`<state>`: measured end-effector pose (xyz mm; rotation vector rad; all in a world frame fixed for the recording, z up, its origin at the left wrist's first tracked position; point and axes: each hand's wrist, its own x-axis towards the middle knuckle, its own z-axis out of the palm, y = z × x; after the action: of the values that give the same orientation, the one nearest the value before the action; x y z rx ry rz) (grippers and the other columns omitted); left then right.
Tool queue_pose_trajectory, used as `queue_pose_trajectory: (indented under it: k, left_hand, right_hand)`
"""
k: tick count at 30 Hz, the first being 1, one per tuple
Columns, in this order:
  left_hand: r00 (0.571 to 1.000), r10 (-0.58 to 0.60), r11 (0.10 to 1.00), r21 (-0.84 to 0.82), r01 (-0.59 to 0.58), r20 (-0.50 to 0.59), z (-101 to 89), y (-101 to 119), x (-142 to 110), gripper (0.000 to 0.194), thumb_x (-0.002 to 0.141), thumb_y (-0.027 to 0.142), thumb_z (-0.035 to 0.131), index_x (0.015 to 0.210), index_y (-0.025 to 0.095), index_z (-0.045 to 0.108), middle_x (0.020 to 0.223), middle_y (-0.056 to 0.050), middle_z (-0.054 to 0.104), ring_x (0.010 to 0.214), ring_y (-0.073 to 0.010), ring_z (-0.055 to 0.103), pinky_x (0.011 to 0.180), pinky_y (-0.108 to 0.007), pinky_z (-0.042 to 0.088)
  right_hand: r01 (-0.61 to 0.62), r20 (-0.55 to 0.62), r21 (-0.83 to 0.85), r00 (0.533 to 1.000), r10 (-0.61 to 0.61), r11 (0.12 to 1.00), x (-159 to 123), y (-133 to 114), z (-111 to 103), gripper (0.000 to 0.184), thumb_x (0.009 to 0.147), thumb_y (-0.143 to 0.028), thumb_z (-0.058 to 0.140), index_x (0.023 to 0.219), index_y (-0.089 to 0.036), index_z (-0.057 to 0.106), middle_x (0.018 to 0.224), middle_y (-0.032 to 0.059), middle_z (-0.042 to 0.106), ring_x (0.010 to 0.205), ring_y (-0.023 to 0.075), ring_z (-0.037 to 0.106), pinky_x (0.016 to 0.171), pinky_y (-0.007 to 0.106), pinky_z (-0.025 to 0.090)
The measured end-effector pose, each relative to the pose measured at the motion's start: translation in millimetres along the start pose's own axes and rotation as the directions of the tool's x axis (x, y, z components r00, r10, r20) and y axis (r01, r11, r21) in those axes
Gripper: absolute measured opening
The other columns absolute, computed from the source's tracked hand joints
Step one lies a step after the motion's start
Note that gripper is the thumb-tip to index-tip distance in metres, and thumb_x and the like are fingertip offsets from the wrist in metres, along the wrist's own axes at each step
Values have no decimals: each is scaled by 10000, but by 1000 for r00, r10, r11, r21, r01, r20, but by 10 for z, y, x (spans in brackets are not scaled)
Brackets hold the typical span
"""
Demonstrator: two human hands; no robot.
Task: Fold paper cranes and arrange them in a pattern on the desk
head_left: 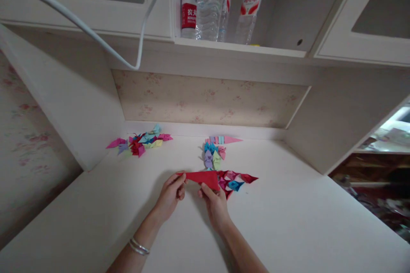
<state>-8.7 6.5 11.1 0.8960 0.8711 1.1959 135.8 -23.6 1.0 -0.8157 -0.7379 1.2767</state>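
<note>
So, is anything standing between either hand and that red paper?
Nothing visible: the left hand and right hand both pinch the red paper. Small folded pieces show by its right end, but block neither grip.

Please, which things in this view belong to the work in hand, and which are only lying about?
Likely in the work:
Red tapered paper piece, held by left hand and right hand
Small multicoloured folded-paper pieces, grouped on the white tabletop

Apparently just there:
Clear plastic bottles, on the white shelf
White bent tube or cord, above
</note>
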Motion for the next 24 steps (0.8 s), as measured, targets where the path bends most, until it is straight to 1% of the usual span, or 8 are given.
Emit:
queue_pose_trajectory:
  k: [2,5,9,13,17,20,22,24]
  left_hand:
    - [998,-28,995,100,22,57,39,-36,-28,336,771,458,626,898,156,551,735,33,552,418,-15,372,383,-157,267]
    - [996,-36,966,260,14,81,10,-70,-83,363,791,496,588,952,176,530,750,37,547,398,-26,392,353,-162,257]
    - [995,-36,974,226,14,94,-45,-42,-154,407,814,550,528,1005,191,523,818,9,562,447,-54,465,362,-175,303]
    - [973,-55,988,152,20,223,-33,29,-208,460,820,532,536,1071,148,565,787,-40,595,593,-122,553,425,-198,375]
    - [982,-25,976,218,-17,189,-23,54,-196,387,768,465,636,954,126,630,674,-17,581,553,-109,511,435,-193,367]
    - [992,-7,969,244,-24,124,-49,50,-153,397,739,478,654,913,122,651,604,9,548,483,-84,449,412,-185,324]
    - [996,8,970,241,-29,84,-76,45,-130,415,738,478,652,966,132,647,592,30,520,442,-62,388,393,-177,278]
    - [998,13,970,243,-28,66,-101,40,-116,428,747,469,645,1023,142,635,606,38,510,429,-51,348,386,-174,247]
  right_hand:
    - [-50,-13,-87,999,49,995,-5,4,-23,260,759,-384,680,771,-126,648,629,24,619,411,82,478,414,212,372]
    - [-63,-40,-200,998,56,978,-21,-2,-66,352,827,-436,565,937,-119,673,641,44,648,313,73,410,327,213,285]
    - [94,34,-386,996,-88,918,-72,-20,-69,437,859,-374,506,1250,-188,567,765,47,673,554,145,576,520,257,472]
    - [278,205,-576,959,-193,768,-139,42,-30,481,864,-274,461,1342,-225,481,962,71,663,762,180,594,682,298,496]
    - [324,284,-624,942,-180,711,-178,147,-24,558,850,-212,445,1404,-224,384,1018,78,653,799,189,600,730,324,492]
    - [258,258,-628,959,-116,734,-188,181,-19,535,870,-242,441,1402,-226,383,898,55,671,695,170,603,682,312,496]
    - [168,188,-565,980,-72,808,-185,163,1,525,882,-298,464,1394,-218,386,803,35,665,621,157,594,617,292,493]
    - [89,109,-414,993,-47,906,-169,116,30,594,878,-352,497,1426,-229,302,837,32,660,566,143,589,545,274,481]
